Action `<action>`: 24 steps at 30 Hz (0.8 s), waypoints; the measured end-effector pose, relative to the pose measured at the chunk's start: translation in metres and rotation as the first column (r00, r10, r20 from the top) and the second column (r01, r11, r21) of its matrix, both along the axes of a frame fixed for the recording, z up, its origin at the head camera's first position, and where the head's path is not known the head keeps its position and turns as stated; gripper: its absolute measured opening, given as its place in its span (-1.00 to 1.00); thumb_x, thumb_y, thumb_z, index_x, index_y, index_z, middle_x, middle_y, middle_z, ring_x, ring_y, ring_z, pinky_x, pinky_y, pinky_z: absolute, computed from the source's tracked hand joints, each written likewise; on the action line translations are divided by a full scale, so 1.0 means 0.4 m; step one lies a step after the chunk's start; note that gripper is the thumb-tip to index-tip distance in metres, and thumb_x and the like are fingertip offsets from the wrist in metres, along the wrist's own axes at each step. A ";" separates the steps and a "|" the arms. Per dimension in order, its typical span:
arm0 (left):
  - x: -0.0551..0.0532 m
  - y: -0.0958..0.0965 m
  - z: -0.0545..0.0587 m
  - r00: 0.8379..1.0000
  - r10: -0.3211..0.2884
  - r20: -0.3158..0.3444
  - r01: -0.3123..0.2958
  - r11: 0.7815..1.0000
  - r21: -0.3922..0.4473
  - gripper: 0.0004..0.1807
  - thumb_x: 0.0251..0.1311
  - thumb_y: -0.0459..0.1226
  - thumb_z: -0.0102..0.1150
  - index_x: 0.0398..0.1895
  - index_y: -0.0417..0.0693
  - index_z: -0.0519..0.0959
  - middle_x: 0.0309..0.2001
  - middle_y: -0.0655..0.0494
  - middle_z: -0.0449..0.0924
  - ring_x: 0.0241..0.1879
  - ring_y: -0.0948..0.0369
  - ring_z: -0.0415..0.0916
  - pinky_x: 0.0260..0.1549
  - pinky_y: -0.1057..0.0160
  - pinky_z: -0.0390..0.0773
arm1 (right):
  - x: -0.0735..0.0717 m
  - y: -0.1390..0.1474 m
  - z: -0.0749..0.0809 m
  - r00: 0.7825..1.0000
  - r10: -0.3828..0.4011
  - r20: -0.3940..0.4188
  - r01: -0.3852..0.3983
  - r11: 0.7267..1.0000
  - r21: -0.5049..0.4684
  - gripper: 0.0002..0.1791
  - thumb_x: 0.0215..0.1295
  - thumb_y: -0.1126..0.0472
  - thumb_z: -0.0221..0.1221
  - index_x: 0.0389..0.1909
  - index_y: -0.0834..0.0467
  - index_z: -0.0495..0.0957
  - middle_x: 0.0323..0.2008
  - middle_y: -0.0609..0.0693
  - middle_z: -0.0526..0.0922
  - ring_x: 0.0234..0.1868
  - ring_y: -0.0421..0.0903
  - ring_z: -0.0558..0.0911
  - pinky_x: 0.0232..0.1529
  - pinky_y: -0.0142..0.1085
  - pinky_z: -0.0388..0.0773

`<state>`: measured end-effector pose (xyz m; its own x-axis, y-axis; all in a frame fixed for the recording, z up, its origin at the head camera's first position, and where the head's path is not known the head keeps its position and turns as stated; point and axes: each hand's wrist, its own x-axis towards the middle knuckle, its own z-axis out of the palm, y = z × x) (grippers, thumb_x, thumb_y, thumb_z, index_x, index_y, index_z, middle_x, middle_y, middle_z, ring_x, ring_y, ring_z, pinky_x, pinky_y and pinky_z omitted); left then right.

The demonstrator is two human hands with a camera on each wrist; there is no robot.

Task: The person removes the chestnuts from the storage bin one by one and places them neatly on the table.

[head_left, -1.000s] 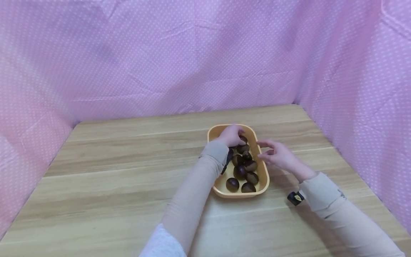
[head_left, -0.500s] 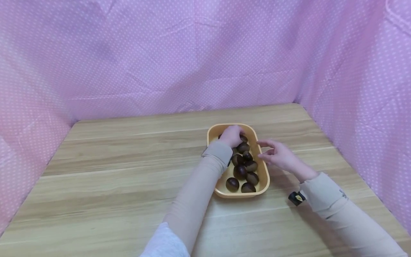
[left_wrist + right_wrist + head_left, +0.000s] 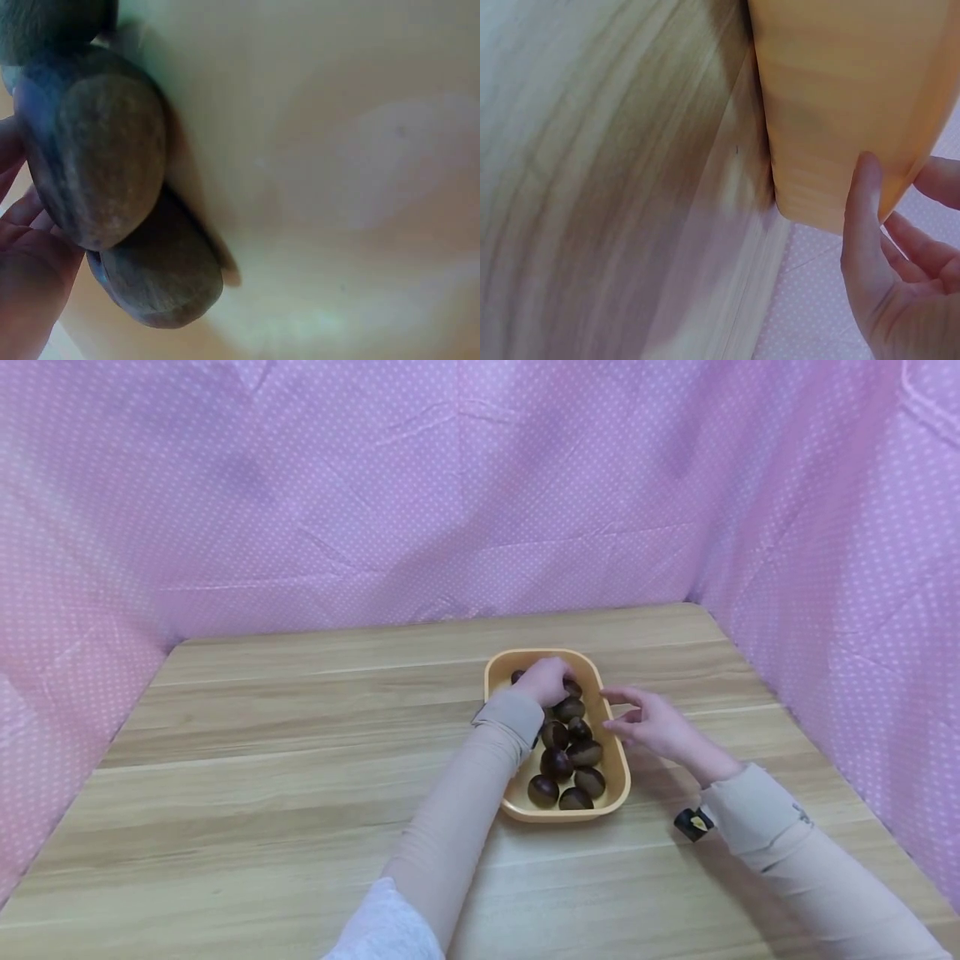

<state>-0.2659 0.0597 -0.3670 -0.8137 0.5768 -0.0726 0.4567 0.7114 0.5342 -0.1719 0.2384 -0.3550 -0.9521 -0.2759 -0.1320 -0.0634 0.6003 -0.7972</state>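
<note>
A yellow-orange plastic basin (image 3: 617, 777) holds several brown, two-toned chestnuts (image 3: 557, 765). My left hand (image 3: 543, 681) reaches into its far end, thumb and fingers bent down around a chestnut (image 3: 572, 689). In the left wrist view, chestnuts (image 3: 112, 157) hide most of the fingers, with the thumb (image 3: 34, 285) at the lower left. My right hand (image 3: 651, 722) is beside the basin's right side, its fingertips against the outside near the rim. The right wrist view shows the thumb (image 3: 864, 195) on the basin's outer wall (image 3: 832, 112) and other fingers by the edge.
The basin stands on a wood-grain table (image 3: 300, 760), right of its middle. Pink polka-dot cloth (image 3: 420, 485) hangs behind the table and at both sides. A small black device (image 3: 692, 823) sits at the right cuff.
My left hand has shifted slightly inside the basin, and several chestnuts have moved a little towards the near end. The right hand stays at the basin's side.
</note>
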 end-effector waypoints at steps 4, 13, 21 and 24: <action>-0.008 0.000 -0.008 1.000 -0.006 0.007 0.006 1.000 -0.001 -0.82 0.14 -0.44 0.07 -0.32 -0.08 0.66 -0.42 0.16 0.55 -0.43 0.26 0.37 -0.43 0.41 0.35 | -0.001 0.004 -0.003 1.000 -0.005 0.012 0.005 1.000 0.005 -0.36 0.24 0.34 0.17 0.33 0.33 0.21 0.16 0.38 0.43 -0.20 -0.01 0.66 -0.34 -0.26 0.64; -0.025 -0.002 -0.005 0.997 -0.002 0.077 -0.006 0.995 0.097 -0.80 0.10 -0.39 0.20 -0.19 -0.10 0.67 -0.25 0.11 0.68 -0.36 0.29 0.46 -0.33 0.44 0.47 | -0.004 0.004 0.000 1.000 0.007 0.001 -0.007 1.000 -0.001 -0.37 0.23 0.35 0.17 0.32 0.34 0.21 0.23 0.37 0.36 -0.19 -0.01 0.66 -0.31 -0.21 0.65; -0.023 -0.008 0.014 0.993 -0.043 0.108 0.021 0.980 0.199 -0.75 0.06 -0.36 0.23 -0.14 -0.12 0.65 -0.16 0.10 0.67 -0.22 0.29 0.53 -0.19 0.47 0.49 | -0.001 0.001 0.002 1.000 0.005 0.014 -0.005 1.000 -0.018 -0.37 0.25 0.35 0.17 0.32 0.35 0.21 0.25 0.38 0.34 -0.12 0.09 0.65 -0.30 -0.20 0.66; -0.019 -0.014 0.027 0.991 -0.037 0.127 0.007 0.974 0.226 -0.72 0.08 -0.35 0.24 -0.10 -0.14 0.63 -0.09 0.05 0.67 -0.10 0.23 0.55 -0.09 0.45 0.50 | 0.000 0.001 0.002 1.000 0.003 0.019 -0.003 1.000 -0.019 -0.37 0.25 0.35 0.16 0.32 0.35 0.21 0.24 0.38 0.34 -0.10 0.11 0.65 -0.28 -0.21 0.66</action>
